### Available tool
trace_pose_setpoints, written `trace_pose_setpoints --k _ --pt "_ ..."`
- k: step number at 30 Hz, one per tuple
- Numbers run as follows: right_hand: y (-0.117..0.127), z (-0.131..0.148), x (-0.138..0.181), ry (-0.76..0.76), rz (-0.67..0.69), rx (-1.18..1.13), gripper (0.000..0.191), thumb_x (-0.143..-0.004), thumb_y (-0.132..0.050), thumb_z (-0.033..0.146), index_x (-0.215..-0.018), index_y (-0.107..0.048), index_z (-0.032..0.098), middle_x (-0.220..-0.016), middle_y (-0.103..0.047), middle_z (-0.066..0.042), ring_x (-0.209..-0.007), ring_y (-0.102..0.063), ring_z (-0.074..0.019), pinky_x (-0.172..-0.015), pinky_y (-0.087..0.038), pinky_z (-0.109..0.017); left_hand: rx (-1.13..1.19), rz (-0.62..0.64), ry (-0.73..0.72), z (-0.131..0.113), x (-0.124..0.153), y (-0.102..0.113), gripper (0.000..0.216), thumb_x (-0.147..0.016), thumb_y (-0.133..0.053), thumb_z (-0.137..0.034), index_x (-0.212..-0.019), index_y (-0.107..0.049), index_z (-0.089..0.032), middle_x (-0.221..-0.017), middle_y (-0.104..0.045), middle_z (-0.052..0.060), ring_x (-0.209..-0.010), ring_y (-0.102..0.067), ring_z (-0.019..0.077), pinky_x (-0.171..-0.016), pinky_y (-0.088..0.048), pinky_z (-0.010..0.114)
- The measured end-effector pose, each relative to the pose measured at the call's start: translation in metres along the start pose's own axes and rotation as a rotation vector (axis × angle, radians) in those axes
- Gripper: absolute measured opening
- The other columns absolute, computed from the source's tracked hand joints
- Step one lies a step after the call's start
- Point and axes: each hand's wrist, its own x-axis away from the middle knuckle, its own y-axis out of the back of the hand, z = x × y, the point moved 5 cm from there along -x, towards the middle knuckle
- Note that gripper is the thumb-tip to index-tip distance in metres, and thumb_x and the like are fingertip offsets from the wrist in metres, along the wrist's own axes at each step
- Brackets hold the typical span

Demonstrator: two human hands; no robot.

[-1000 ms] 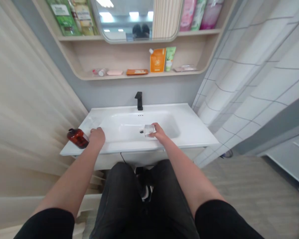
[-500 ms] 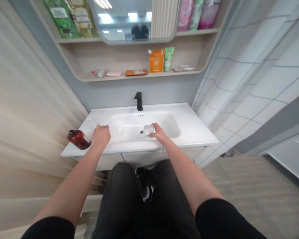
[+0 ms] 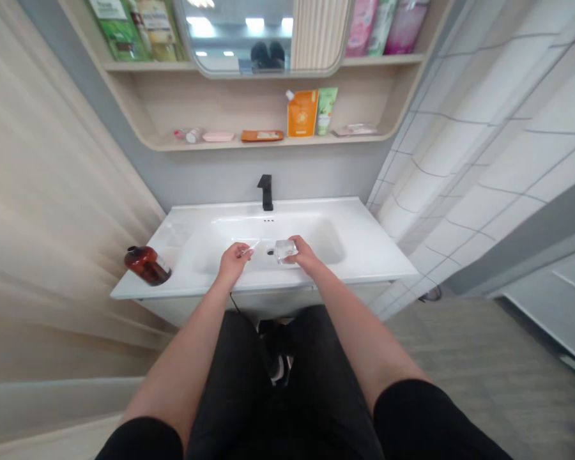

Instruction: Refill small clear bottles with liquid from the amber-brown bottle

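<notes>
Over the front of the white sink basin [image 3: 328, 246], my left hand [image 3: 234, 260] pinches a thin whitish stick [image 3: 252, 246] that points up and to the right. Its exact kind is too small to make out. My right hand [image 3: 305, 253] grips a small clear glass bottle [image 3: 283, 250] from its right side, above the basin and near the drain [image 3: 270, 252]. The stick's tip is left of the bottle, apart from it. A brown bottle with a black top [image 3: 147, 265] stands on the counter, left of my left hand.
A black faucet [image 3: 267, 191] rises behind the basin. Something clear [image 3: 176, 234] lies on the counter's left part. Above, a shelf [image 3: 211, 146] bears an orange pouch [image 3: 301, 114], a green tube [image 3: 326, 111] and small packs. A beige curtain [image 3: 52, 191] hangs at left.
My left hand has moved right from the counter's left side to over the basin, and the thin stick now shows in its fingers. My right hand and the clear bottle have barely moved.
</notes>
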Motion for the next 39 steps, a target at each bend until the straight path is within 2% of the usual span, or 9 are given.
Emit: trace_pose_setpoints --k 2,6,9,12,15,25,31,36,39 --pt "0.000 -0.001 -0.001 0.009 0.014 0.021 0.063 -0.057 -0.080 0.034 -0.114 -0.056 0.028 -0.101 -0.063 0.005 -0.096 -0.061 -0.0241 -0.089 -0.049 -0.035 0.063 0.017 -0.007 0.002 -0.001 0.005 0.040 -0.078 -0.084 -0.049 -0.105 -0.073 -0.021 -0.083 -0.071 0.001 -0.077 -0.067 0.0182 -0.077 -0.054 0.032" --pt "-0.001 -0.001 -0.003 0.013 0.061 0.105 0.062 -0.057 -0.080 0.035 -0.115 -0.057 0.027 -0.100 -0.064 0.004 -0.097 -0.061 -0.0239 -0.089 -0.047 -0.034 0.210 0.046 -0.077 0.003 -0.002 0.010 0.051 -0.069 -0.090 -0.045 -0.111 -0.076 -0.021 -0.099 -0.073 0.004 -0.086 -0.067 0.0181 -0.080 -0.054 0.031" --pt "-0.002 -0.001 -0.004 -0.004 0.094 0.174 0.064 -0.056 -0.081 0.034 -0.115 -0.058 0.027 -0.099 -0.064 0.004 -0.095 -0.061 -0.0245 -0.088 -0.048 -0.034 0.233 0.088 -0.046 0.005 -0.006 0.004 0.055 -0.067 -0.091 -0.041 -0.115 -0.074 -0.021 -0.099 -0.071 0.003 -0.078 -0.065 0.0154 -0.072 -0.053 0.030" --pt "-0.003 0.000 -0.005 -0.017 0.099 0.210 0.066 -0.054 -0.084 0.033 -0.115 -0.058 0.027 -0.099 -0.065 0.004 -0.095 -0.061 -0.0247 -0.087 -0.048 -0.035 0.249 0.101 -0.059 0.002 -0.010 -0.005 0.052 -0.063 -0.093 -0.037 -0.107 -0.070 -0.021 -0.095 -0.068 0.000 -0.072 -0.063 0.0134 -0.067 -0.052 0.029" --pt "-0.003 0.001 -0.006 -0.013 0.101 0.234 0.067 -0.054 -0.084 0.030 -0.115 -0.058 0.026 -0.099 -0.065 0.004 -0.095 -0.062 -0.0241 -0.087 -0.048 -0.035 0.217 0.130 -0.085 -0.002 -0.013 -0.013 0.042 -0.067 -0.091 -0.038 -0.099 -0.069 -0.021 -0.088 -0.068 -0.001 -0.071 -0.066 0.0146 -0.070 -0.052 0.030" --pt "-0.005 0.003 -0.004 0.009 0.109 0.321 0.068 -0.053 -0.088 0.027 -0.115 -0.059 0.026 -0.098 -0.066 0.004 -0.092 -0.062 -0.0232 -0.085 -0.049 -0.034 0.154 0.197 -0.078 0.003 -0.014 -0.015 0.044 -0.075 -0.087 -0.047 -0.108 -0.076 -0.021 -0.074 -0.071 -0.001 -0.074 -0.069 0.0194 -0.079 -0.054 0.034" --pt "-0.008 0.006 -0.004 0.040 0.131 0.360 0.072 -0.053 -0.093 0.031 -0.118 -0.060 0.026 -0.104 -0.068 0.002 -0.095 -0.062 -0.0237 -0.088 -0.049 -0.035 0.126 0.123 -0.135 0.001 -0.016 -0.019 0.050 -0.068 -0.091 -0.041 -0.111 -0.073 -0.022 -0.097 -0.073 0.001 -0.074 -0.065 0.0144 -0.072 -0.052 0.029" --pt "-0.008 0.006 -0.006 0.034 0.142 0.346 0.072 -0.056 -0.093 0.034 -0.120 -0.060 0.026 -0.103 -0.067 0.002 -0.095 -0.062 -0.0243 -0.089 -0.049 -0.036 0.084 0.137 -0.152 -0.003 -0.017 -0.038 0.037 -0.074 -0.087 -0.039 -0.103 -0.072 -0.022 -0.087 -0.074 0.000 -0.079 -0.068 0.0178 -0.077 -0.055 0.031" --pt "-0.007 0.006 -0.006 0.019 0.138 0.329 0.073 -0.056 -0.093 0.033 -0.121 -0.059 0.025 -0.102 -0.066 0.002 -0.096 -0.062 -0.0246 -0.090 -0.049 -0.036 0.097 0.132 -0.169 -0.004 -0.020 -0.052 0.036 -0.076 -0.085 -0.037 -0.107 -0.075 -0.022 -0.094 -0.078 0.003 -0.086 -0.072 0.0199 -0.083 -0.058 0.034"
